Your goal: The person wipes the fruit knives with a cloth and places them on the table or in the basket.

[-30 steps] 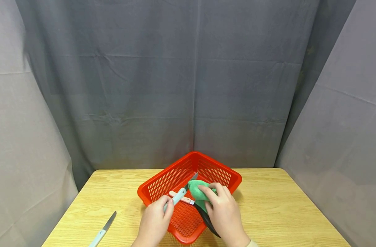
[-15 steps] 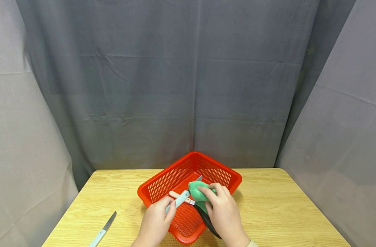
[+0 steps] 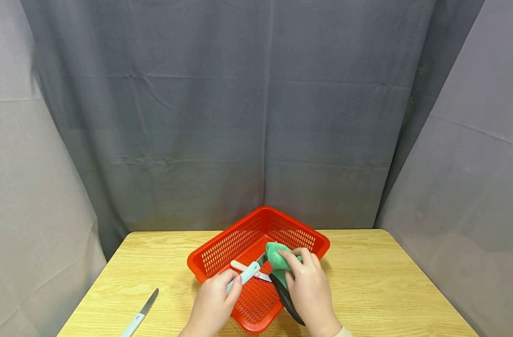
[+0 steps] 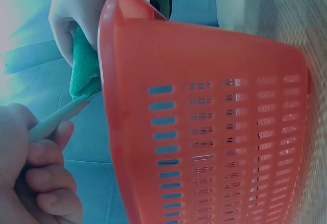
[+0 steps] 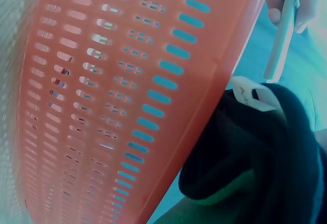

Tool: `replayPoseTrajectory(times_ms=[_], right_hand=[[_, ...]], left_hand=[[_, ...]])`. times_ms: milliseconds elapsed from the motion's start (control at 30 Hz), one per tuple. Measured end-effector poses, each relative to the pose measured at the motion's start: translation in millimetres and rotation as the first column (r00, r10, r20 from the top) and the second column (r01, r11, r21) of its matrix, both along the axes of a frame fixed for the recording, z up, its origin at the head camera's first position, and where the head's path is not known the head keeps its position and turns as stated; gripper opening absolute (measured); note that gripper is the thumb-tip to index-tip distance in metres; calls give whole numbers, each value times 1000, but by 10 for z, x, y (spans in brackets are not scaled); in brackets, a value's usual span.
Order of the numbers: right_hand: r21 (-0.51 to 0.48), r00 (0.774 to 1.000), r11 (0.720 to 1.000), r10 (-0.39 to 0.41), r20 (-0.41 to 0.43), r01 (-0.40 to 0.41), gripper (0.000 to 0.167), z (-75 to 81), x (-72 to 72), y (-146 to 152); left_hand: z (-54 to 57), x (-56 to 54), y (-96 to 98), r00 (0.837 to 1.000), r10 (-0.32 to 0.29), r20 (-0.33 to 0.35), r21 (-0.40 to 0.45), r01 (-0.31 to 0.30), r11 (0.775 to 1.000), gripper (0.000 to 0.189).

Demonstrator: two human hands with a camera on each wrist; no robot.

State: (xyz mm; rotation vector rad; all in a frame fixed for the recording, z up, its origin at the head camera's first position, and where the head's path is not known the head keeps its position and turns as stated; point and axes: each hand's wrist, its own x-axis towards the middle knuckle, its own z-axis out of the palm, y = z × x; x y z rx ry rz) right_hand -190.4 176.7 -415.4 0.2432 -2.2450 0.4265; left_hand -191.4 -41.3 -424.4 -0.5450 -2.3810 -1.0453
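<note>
Over the red basket, my left hand (image 3: 216, 299) grips the light blue handle of a knife (image 3: 247, 275), its blade angled up and to the right. My right hand (image 3: 311, 290) pinches a green cloth (image 3: 277, 256) with a black backing around the outer part of that blade, so the tip is hidden. In the left wrist view the cloth (image 4: 86, 71) meets the knife (image 4: 59, 117) just outside the basket's rim. The cloth's dark side (image 5: 230, 147), with a white tag, hangs beside the basket in the right wrist view.
Inside the red plastic basket (image 3: 223, 239) lies a pink-handled knife (image 3: 238, 266). A second light-blue-handled knife (image 3: 139, 317) rests on the wooden table (image 3: 387, 281) at the left, blade pointing away. Grey curtains (image 3: 197, 117) enclose the back and sides.
The cloth has slid up and right along the blade, covering the tip that showed earlier and baring more blade near the handle. The left hand and knife have shifted slightly right.
</note>
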Motion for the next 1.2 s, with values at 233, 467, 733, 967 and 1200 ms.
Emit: replayPoseTrajectory(times_ms=[233,467,733,967,1200], right_hand=[[-36,999,999,-36,12,36,51,9,-7,17],[-54,997,996,-71,-22,70,52,17,-16,57],[-39,995,999,-42,-88,38,54,48,1,62],[12,997,999,34,-66,-33,56,59,26,22],[59,996,994,93,-1,-93,54,37,36,-3]], left_hand=[[1,3,5,1000,-6,19,-15,6,1000,20],[-3,1,9,1000,4,25,-11,-3,1000,19],[18,3,2,995,39,95,5,-39,999,17],[14,7,4,994,50,100,-1,-51,999,18],[19,0,8,993,44,108,1,-45,999,17]])
